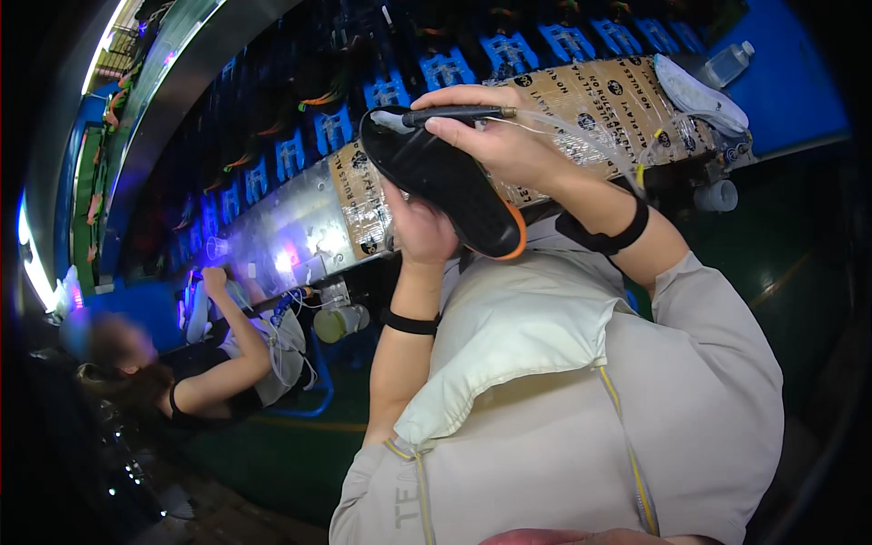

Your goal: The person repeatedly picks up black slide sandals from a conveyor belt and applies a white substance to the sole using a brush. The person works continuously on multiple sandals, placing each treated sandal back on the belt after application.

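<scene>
A black shoe sole [445, 186] with an orange edge at its heel is held up over the near edge of the bench. My left hand [422, 232] grips it from beneath at the middle, toe end pointing away to the left. In my right hand [513, 136] is a black pen-like brush [459, 113], with thin clear tubing running from its back end. Its whitish tip lies at the toe end of the sole, seemingly touching it. The fingertips of my left hand are hidden behind the sole.
Film-wrapped cardboard [599, 95] covers the bench, with bare metal [272, 227] to the left. A whitish shoe part [699, 95] and clear bottle [729, 64] lie right. Blue holders [509, 50] line the far side. A co-worker [213, 377] sits left; a cup [716, 195] stands right.
</scene>
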A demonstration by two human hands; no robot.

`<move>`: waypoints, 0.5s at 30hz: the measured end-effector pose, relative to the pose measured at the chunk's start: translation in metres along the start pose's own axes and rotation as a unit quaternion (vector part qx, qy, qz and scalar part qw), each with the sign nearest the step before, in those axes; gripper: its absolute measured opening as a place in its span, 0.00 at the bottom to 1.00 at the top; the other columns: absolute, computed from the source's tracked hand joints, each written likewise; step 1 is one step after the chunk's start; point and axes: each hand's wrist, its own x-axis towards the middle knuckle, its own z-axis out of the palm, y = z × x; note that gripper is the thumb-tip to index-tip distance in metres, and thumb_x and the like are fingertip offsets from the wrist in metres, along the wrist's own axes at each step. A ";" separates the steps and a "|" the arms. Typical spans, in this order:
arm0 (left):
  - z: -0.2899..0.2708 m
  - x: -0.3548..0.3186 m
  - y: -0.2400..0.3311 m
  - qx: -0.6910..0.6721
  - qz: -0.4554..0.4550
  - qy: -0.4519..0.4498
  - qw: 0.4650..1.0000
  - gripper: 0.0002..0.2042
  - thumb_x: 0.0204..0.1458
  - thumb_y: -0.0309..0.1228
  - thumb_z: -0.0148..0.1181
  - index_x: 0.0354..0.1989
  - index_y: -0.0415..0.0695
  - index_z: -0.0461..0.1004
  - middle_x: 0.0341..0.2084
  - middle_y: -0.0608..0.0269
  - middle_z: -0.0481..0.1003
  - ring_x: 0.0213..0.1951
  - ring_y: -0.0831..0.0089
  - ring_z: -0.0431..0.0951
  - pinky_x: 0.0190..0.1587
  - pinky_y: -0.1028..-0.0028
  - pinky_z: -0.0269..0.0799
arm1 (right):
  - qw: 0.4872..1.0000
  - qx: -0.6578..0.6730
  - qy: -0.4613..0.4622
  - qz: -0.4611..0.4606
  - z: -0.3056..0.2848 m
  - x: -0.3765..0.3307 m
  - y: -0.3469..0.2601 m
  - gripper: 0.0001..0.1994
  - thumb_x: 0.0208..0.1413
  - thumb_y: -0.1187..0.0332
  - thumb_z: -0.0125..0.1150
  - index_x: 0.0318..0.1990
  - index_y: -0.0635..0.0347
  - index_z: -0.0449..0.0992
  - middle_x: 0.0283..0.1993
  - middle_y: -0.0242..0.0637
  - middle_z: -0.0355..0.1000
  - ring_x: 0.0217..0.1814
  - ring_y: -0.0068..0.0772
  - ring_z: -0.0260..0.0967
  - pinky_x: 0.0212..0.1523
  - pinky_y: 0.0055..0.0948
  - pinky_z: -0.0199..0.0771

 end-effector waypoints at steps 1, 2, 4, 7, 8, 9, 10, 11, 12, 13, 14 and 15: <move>-0.002 -0.002 -0.004 0.003 0.003 -0.002 1.000 0.40 0.69 0.68 0.37 0.74 0.47 0.66 0.69 0.57 0.71 0.71 0.59 0.70 0.76 0.58 0.63 | 0.999 0.025 0.036 -0.026 0.010 0.002 0.005 0.14 0.60 0.67 0.71 0.51 0.61 0.87 0.47 0.45 0.85 0.48 0.35 0.83 0.51 0.32 0.81; -0.005 -0.002 0.000 0.013 0.008 -0.022 1.000 0.40 0.69 0.69 0.36 0.74 0.47 0.66 0.69 0.57 0.71 0.71 0.59 0.70 0.76 0.58 0.63 | 0.998 -0.004 -0.017 -0.053 0.010 0.000 0.006 0.14 0.60 0.67 0.71 0.51 0.60 0.87 0.47 0.44 0.85 0.49 0.34 0.82 0.52 0.32 0.80; -0.011 -0.001 0.008 0.034 0.016 -0.061 0.997 0.41 0.70 0.69 0.34 0.76 0.48 0.64 0.70 0.57 0.71 0.71 0.60 0.69 0.76 0.58 0.62 | 0.990 -0.025 -0.133 -0.048 0.004 -0.003 0.004 0.13 0.61 0.66 0.71 0.51 0.60 0.87 0.48 0.42 0.85 0.51 0.31 0.81 0.55 0.30 0.79; -0.025 0.000 0.016 -0.079 -0.013 -0.146 0.986 0.40 0.69 0.69 0.34 0.75 0.48 0.65 0.69 0.56 0.71 0.71 0.60 0.70 0.75 0.58 0.64 | 0.977 0.150 -0.149 0.023 -0.004 0.002 0.007 0.13 0.62 0.67 0.70 0.51 0.59 0.87 0.48 0.40 0.85 0.50 0.29 0.81 0.55 0.29 0.80; -0.022 0.001 0.016 -0.089 -0.020 -0.131 0.987 0.39 0.69 0.67 0.36 0.73 0.48 0.67 0.69 0.56 0.71 0.70 0.59 0.70 0.74 0.57 0.65 | 0.987 0.129 -0.095 0.009 -0.001 0.006 0.009 0.13 0.62 0.66 0.70 0.51 0.59 0.87 0.47 0.40 0.85 0.50 0.28 0.81 0.55 0.29 0.79; -0.017 0.000 0.016 -0.064 -0.011 -0.103 0.993 0.38 0.69 0.67 0.37 0.73 0.48 0.68 0.69 0.57 0.71 0.70 0.59 0.71 0.74 0.57 0.65 | 0.997 0.053 -0.044 -0.033 0.001 0.007 0.011 0.14 0.61 0.67 0.70 0.52 0.59 0.87 0.48 0.40 0.85 0.50 0.30 0.81 0.54 0.29 0.80; -0.011 -0.002 0.015 -0.038 0.002 -0.074 0.997 0.38 0.69 0.66 0.37 0.73 0.48 0.68 0.69 0.57 0.72 0.69 0.59 0.71 0.74 0.57 0.66 | 0.993 -0.009 -0.088 -0.080 0.001 0.005 0.009 0.14 0.60 0.67 0.71 0.53 0.59 0.87 0.48 0.40 0.85 0.50 0.31 0.81 0.54 0.30 0.80; -0.008 -0.003 0.014 -0.013 0.014 -0.045 0.999 0.37 0.70 0.66 0.37 0.72 0.48 0.69 0.69 0.57 0.72 0.69 0.59 0.72 0.74 0.56 0.66 | 0.981 -0.072 -0.132 -0.126 -0.001 0.004 0.004 0.15 0.60 0.68 0.72 0.53 0.60 0.87 0.48 0.40 0.85 0.50 0.31 0.81 0.54 0.30 0.80; -0.021 0.000 0.013 -0.026 0.029 -0.103 0.994 0.37 0.69 0.65 0.39 0.72 0.48 0.69 0.68 0.58 0.72 0.68 0.59 0.73 0.74 0.56 0.66 | 0.966 -0.068 -0.197 -0.156 -0.003 0.005 0.001 0.14 0.59 0.69 0.72 0.52 0.60 0.87 0.48 0.42 0.85 0.50 0.35 0.82 0.54 0.32 0.80; -0.020 0.001 0.014 -0.023 0.069 -0.118 0.990 0.36 0.70 0.63 0.42 0.71 0.46 0.69 0.65 0.54 0.75 0.66 0.57 0.76 0.71 0.56 0.70 | 0.969 -0.035 -0.211 -0.127 -0.006 0.005 -0.002 0.14 0.59 0.69 0.72 0.51 0.60 0.87 0.47 0.42 0.85 0.50 0.36 0.82 0.54 0.33 0.80; -0.019 0.000 0.017 -0.023 0.067 -0.091 0.993 0.35 0.70 0.62 0.42 0.71 0.46 0.70 0.64 0.54 0.76 0.65 0.57 0.76 0.71 0.56 0.70 | 0.969 -0.001 -0.225 -0.097 -0.011 0.005 -0.003 0.13 0.59 0.69 0.71 0.51 0.61 0.87 0.47 0.43 0.85 0.50 0.38 0.82 0.54 0.33 0.80; -0.016 -0.002 0.021 -0.023 0.066 -0.065 0.995 0.34 0.70 0.62 0.43 0.70 0.46 0.70 0.64 0.54 0.76 0.65 0.57 0.76 0.71 0.56 0.71 | 0.968 0.033 -0.239 -0.068 -0.012 0.004 -0.003 0.13 0.59 0.69 0.71 0.50 0.61 0.87 0.47 0.44 0.85 0.51 0.40 0.82 0.53 0.34 0.80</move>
